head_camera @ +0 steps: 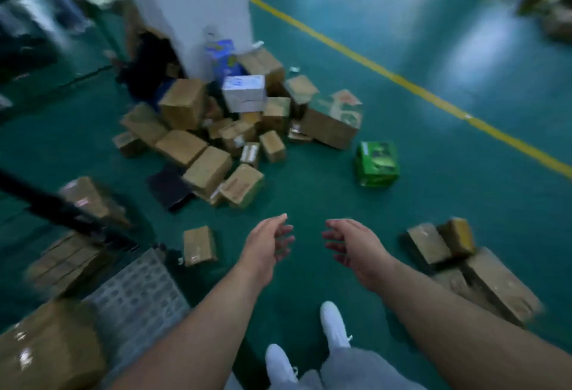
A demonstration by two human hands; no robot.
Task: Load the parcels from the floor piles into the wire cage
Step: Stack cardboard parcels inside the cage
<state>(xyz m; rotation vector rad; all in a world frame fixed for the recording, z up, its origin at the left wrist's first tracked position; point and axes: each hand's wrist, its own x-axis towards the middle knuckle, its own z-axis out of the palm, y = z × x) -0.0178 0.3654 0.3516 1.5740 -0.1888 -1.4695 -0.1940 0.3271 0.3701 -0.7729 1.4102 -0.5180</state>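
Green glossy floor [309, 191] fills the view, crossed by a yellow line [402, 81] that runs diagonally at the upper right. A white pillar [192, 2] stands at the top, and the main pile of parcels [182, 108] lies heaped on the floor at its base, mostly brown cardboard boxes tumbled at different angles. A white parcel [244, 92] sits high in the heap, and a green box [376, 163] stands alone on the floor to the right of it. One small brown parcel [199, 245] lies by itself nearer the person, and a second, smaller pile [483, 272] lies on the floor at the right, beside the right forearm.

Both arms reach forward over bare floor. The left hand [266, 247] and the right hand [356, 247] hang apart with palms turned toward each other and fingers loosely curled. Neither touches or holds anything.

At the lower left a dark bar [62, 207] and a grey perforated panel [136, 293] show, heavily blurred, with more brown boxes [71, 259] stacked beside them. Whether these boxes sit inside a cage cannot be told. White shoes [334, 321] stand on the floor below the hands.
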